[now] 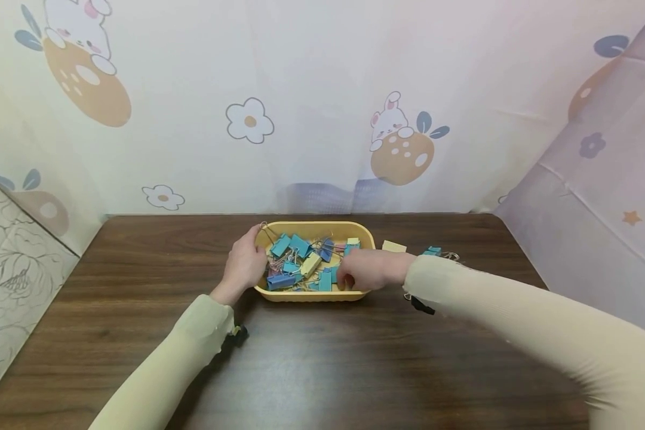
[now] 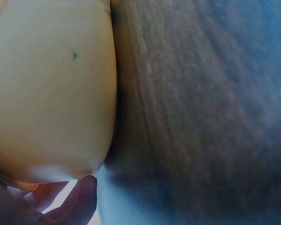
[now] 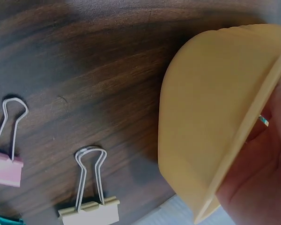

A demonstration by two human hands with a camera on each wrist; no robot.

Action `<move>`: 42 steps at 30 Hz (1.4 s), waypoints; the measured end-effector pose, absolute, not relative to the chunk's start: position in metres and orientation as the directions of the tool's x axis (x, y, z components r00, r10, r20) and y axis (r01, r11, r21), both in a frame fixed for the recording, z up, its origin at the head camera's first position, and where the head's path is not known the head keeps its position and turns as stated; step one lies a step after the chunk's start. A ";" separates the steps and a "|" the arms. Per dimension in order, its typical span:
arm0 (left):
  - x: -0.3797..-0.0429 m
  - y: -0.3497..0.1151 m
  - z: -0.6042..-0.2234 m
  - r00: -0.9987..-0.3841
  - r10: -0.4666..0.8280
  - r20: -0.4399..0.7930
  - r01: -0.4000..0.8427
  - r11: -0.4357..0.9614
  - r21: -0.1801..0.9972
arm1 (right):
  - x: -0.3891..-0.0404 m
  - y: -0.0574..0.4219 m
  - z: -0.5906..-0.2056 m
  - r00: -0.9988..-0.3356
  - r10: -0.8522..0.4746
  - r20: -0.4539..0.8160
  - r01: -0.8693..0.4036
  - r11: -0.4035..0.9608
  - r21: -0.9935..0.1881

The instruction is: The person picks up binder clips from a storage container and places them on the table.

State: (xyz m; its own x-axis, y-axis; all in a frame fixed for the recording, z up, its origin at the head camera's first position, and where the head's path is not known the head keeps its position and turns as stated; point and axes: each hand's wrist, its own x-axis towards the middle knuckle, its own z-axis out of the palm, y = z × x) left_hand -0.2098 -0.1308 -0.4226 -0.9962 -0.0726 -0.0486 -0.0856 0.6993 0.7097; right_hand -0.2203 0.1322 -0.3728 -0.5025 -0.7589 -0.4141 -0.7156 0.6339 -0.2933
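A yellow plastic basket (image 1: 312,297) sits on the table, holding a jumble of binder clips: a blue clip (image 1: 282,281), a yellow clip (image 1: 310,264), a teal clip (image 1: 325,280) and several more. My left hand (image 1: 245,263) grips the basket's left end at the rim; its fingers (image 2: 82,199) show beneath the basket's edge in the left wrist view. Over the right end, my right hand (image 1: 373,267) reaches in with fingers bent down among the clips. The right wrist view has the basket wall hiding most of those fingertips, so I cannot tell whether they pinch a clip.
Right of the basket, loose binder clips lie on the dark wooden table (image 1: 312,364): a cream clip (image 3: 91,212), a pink clip (image 3: 7,169) and a teal clip (image 1: 432,251), partly behind the right forearm. A patterned curtain (image 1: 312,119) hangs along the table's back edge.
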 end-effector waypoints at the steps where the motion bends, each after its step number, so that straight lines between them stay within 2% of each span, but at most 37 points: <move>1: -0.210 -0.131 -0.422 -0.996 -0.074 -0.050 -0.087 0.700 0.709 | -0.220 0.132 -0.373 -0.502 -0.762 -0.409 -0.715 0.632 -0.299; 9: -0.210 -0.130 -0.421 -0.996 -0.073 -0.047 -0.085 0.704 0.705 | -0.223 0.132 -0.377 -0.476 -0.772 -0.423 -0.731 0.614 -0.298; 16: -0.210 -0.131 -0.422 -0.996 -0.078 -0.047 -0.088 0.699 0.709 | -0.224 0.137 -0.376 -0.452 -0.825 -0.340 -0.753 0.557 -0.349; 28: -0.210 -0.130 -0.422 -0.996 -0.073 -0.058 -0.093 0.686 0.722 | -0.220 0.171 -0.354 -0.585 -0.801 -0.126 -0.649 0.556 -0.520; 36: -0.211 -0.130 -0.422 -0.996 -0.076 -0.050 -0.089 0.699 0.709 | -0.217 0.213 -0.349 -0.761 -0.649 0.003 -0.489 0.570 -0.661; 42: -0.212 -0.130 -0.423 -0.996 -0.084 -0.044 -0.090 0.704 0.705 | -0.215 0.243 -0.363 -0.850 -0.527 -0.027 -0.344 0.592 -0.729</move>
State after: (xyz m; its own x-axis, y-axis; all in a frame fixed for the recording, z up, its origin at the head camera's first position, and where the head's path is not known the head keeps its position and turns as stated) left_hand -0.2115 -0.1304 -0.4232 -0.9955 -0.0839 -0.0436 -0.0902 0.7036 0.7048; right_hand -0.2149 0.2426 -0.3629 -0.8496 -0.5268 -0.0270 -0.3437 0.5918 -0.7292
